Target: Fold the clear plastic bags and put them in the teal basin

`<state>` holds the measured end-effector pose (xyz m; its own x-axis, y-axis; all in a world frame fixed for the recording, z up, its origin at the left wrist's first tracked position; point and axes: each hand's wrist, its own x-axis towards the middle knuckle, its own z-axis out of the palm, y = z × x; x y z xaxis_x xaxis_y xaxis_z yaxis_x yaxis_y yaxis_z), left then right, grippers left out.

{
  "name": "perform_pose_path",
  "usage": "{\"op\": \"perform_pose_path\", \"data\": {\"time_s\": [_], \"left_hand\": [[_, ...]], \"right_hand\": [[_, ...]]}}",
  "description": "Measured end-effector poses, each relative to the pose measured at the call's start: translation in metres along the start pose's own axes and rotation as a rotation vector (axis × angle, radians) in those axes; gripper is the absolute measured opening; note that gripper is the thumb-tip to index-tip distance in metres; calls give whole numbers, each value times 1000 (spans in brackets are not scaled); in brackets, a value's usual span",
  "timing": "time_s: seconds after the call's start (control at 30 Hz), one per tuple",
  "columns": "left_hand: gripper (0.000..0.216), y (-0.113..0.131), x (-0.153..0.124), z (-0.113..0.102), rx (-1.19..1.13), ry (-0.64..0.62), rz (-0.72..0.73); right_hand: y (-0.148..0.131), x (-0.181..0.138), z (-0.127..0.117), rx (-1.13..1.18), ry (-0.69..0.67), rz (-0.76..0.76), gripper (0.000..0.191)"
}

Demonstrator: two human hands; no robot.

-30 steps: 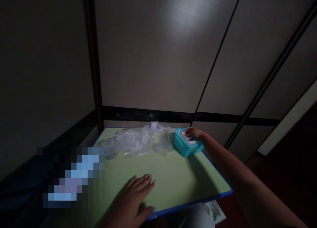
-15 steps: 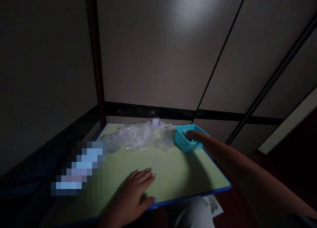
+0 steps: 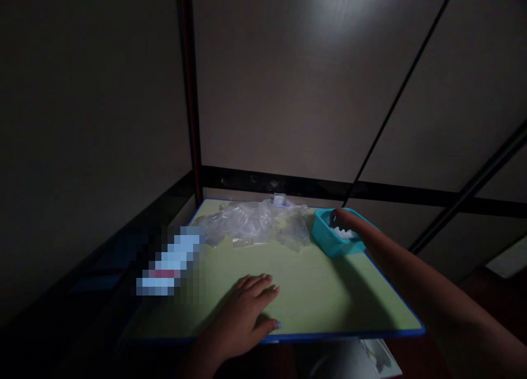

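My left hand (image 3: 244,318) lies flat on the pale green table top (image 3: 304,302) near its front edge, fingers spread and holding nothing. My right hand (image 3: 343,221) reaches into a turquoise plastic basket (image 3: 335,244) at the table's back right. Its fingers are curled downward over small white items (image 3: 343,233) inside; anything between the fingertips is hidden. Crumpled clear plastic bags (image 3: 247,222) are spread along the back of the table, left of the basket.
A blurred-out, pixelated light blue object (image 3: 171,263) is at the table's left side. Dark panelled doors (image 3: 280,93) stand right behind the table. Below the front edge, a white box or tray (image 3: 382,357) sits at the lower right.
The view has swung left, so everything sits further right in it. My right hand has risen slightly in the basket, and more white items show beneath it. The left hand still rests flat.
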<state>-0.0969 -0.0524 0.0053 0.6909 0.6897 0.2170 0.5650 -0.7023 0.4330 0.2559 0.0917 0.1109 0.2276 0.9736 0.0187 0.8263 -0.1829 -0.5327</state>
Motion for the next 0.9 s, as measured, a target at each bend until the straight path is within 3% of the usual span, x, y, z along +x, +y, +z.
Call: {"op": "perform_pose_path", "data": {"time_s": [0.13, 0.2, 0.23, 0.3, 0.37, 0.47, 0.53, 0.73, 0.9], "left_hand": [[54, 3, 8, -14, 37, -20, 3], [55, 3, 21, -24, 64, 2, -27], [55, 2, 31, -29, 75, 9, -47], [59, -6, 54, -37, 102, 8, -139], [70, -18, 77, -38, 163, -19, -258], [71, -41, 100, -27, 240, 14, -367], [70, -55, 105, -16, 288, 62, -410], [67, -81, 101, 2, 270, 23, -397], [56, -88, 107, 6, 254, 169, -342]], "right_hand": [[-28, -14, -2, -190, 193, -150, 19], [-45, -35, 15, -347, 379, -376, 25], [-52, -45, 29, -397, 406, -488, 27], [-65, -61, 61, -447, 364, -655, 26], [-73, -67, 97, -470, 268, -728, 28], [-69, -55, 141, -475, 209, -609, 47], [-59, -41, 157, -449, 161, -495, 55], [-35, -24, 168, -376, 62, -490, 36], [-33, -22, 173, -339, 80, -530, 39]]}}
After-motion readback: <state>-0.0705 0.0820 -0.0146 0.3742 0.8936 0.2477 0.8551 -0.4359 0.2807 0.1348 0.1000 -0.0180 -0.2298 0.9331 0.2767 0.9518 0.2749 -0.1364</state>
